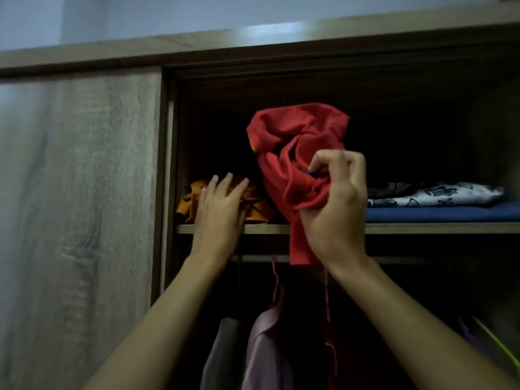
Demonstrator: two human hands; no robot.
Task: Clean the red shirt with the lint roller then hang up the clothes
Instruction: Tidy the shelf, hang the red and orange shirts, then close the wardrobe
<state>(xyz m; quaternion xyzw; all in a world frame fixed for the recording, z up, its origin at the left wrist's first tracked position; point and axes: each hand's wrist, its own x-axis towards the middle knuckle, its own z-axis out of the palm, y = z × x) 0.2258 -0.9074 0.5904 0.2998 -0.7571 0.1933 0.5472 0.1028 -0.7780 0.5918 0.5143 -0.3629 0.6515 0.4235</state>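
Observation:
The red shirt (295,142) is bunched up in front of the open wardrobe's upper shelf (422,228). My right hand (334,204) is closed around its lower part, and a strip of red cloth hangs below the fist. A small blue and yellow detail shows between the fingers. My left hand (219,212) is spread flat, fingers apart, resting against an orange folded garment (253,204) on the shelf's left end. No lint roller is visible.
A closed wooden sliding door (78,192) fills the left. A blue fabric (441,213) with a white patterned cloth (436,194) on top lies on the shelf at right. Below the shelf runs a rail (394,259) with hanging clothes, among them a pink garment (267,342).

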